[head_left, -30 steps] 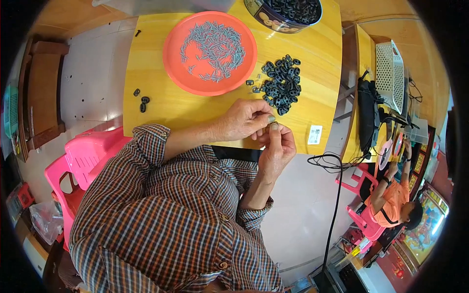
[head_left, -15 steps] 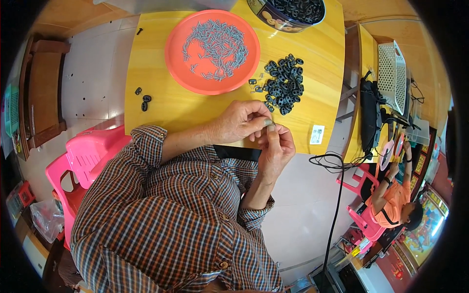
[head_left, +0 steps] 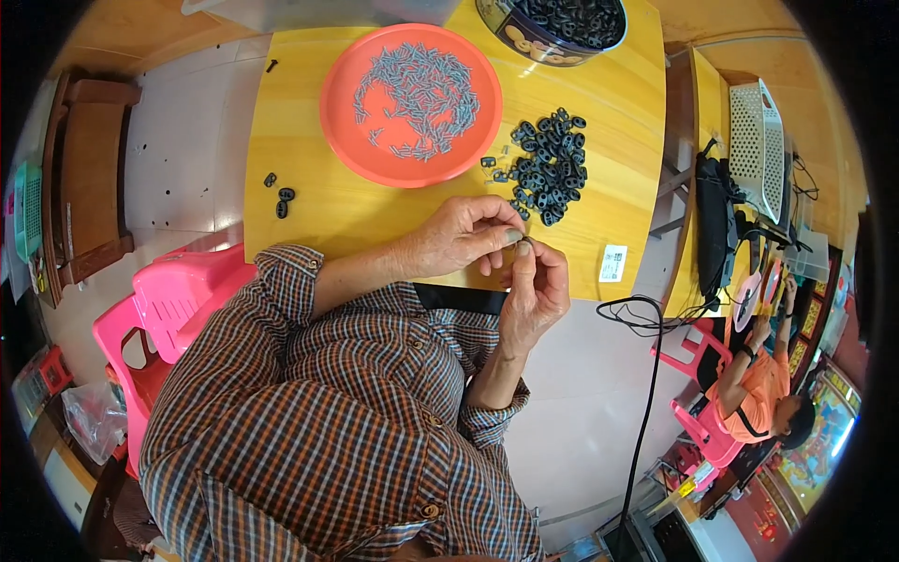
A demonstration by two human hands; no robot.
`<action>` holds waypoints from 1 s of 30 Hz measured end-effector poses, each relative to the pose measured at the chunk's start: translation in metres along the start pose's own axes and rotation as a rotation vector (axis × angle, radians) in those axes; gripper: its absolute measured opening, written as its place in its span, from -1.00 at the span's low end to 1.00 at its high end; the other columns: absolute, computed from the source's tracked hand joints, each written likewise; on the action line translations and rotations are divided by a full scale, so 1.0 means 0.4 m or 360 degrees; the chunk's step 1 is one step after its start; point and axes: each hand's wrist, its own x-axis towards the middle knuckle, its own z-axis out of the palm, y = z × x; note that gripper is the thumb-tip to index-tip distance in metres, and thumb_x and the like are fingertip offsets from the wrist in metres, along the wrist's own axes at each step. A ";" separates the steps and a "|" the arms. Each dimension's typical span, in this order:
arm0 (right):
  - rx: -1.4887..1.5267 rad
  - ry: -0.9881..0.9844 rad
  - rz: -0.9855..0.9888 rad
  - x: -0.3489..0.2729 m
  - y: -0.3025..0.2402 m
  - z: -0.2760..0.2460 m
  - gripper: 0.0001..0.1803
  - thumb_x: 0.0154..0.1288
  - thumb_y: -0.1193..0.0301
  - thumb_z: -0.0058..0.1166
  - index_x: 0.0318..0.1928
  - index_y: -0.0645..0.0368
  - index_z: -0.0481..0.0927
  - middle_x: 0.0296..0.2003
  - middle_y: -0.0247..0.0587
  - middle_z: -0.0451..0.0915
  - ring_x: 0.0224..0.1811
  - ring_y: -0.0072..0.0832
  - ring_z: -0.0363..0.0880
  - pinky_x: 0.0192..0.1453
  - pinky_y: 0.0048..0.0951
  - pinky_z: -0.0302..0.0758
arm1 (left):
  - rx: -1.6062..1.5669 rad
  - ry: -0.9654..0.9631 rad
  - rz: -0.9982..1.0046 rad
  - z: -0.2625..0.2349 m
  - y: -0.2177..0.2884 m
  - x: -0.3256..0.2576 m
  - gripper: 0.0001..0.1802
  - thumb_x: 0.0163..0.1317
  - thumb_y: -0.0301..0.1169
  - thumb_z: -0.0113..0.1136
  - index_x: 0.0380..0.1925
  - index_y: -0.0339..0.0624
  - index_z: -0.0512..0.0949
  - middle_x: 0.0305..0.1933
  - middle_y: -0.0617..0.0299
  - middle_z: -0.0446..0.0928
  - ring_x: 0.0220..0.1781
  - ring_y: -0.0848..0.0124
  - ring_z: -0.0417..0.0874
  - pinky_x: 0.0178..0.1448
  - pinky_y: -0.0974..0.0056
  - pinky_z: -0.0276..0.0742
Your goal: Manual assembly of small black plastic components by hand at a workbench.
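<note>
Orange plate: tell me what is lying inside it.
The orange plate holds a loose scatter of small grey metal pins, thickest toward its upper middle. The lower and left parts lie bare. Nothing covers the plate, though whether pins overlap cannot be told.

A bright pink plastic chair [head_left: 173, 300] stands at eight o'clock beside the yellow wooden table [head_left: 309, 211]. At nine o'clock sits a dark brown wooden bench [head_left: 89, 178]. A white perforated plastic basket [head_left: 760, 150] lies at two o'clock, and a thin black cable [head_left: 646, 412] trails toward five o'clock.
</note>
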 end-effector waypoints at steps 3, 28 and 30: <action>-0.0166 -0.0075 -0.0107 -0.001 -0.005 0.001 -0.89 0.34 0.49 0.05 -0.22 0.31 0.54 -0.40 -0.34 0.54 -0.55 -0.73 0.40 -0.52 -0.70 0.32 | 0.0040 -0.0015 0.0055 -0.012 -0.007 0.002 -0.87 0.36 -0.47 0.02 -0.17 -0.28 0.48 -0.40 0.34 0.50 -0.45 0.63 0.53 -0.41 0.49 0.51; 0.0897 -0.0171 0.1071 0.014 -0.029 -0.016 -0.83 0.32 0.45 0.01 -0.34 0.33 0.48 -0.55 -0.17 0.49 -0.74 -0.65 0.24 -0.73 -0.67 0.16 | 0.1001 0.0039 0.0918 -0.034 -0.012 -0.003 -0.86 0.12 -0.62 0.18 -0.29 -0.25 0.57 -0.32 0.18 0.51 -0.31 0.30 0.58 -0.28 0.30 0.50; 0.0898 -0.0170 0.1064 0.013 -0.028 -0.012 -0.83 0.33 0.45 0.00 -0.35 0.33 0.48 -0.55 -0.18 0.49 -0.74 -0.65 0.23 -0.73 -0.68 0.15 | 0.0984 0.0068 0.0895 -0.029 -0.010 -0.006 -0.85 0.12 -0.61 0.18 -0.28 -0.24 0.57 -0.33 0.17 0.50 -0.31 0.27 0.58 -0.27 0.28 0.50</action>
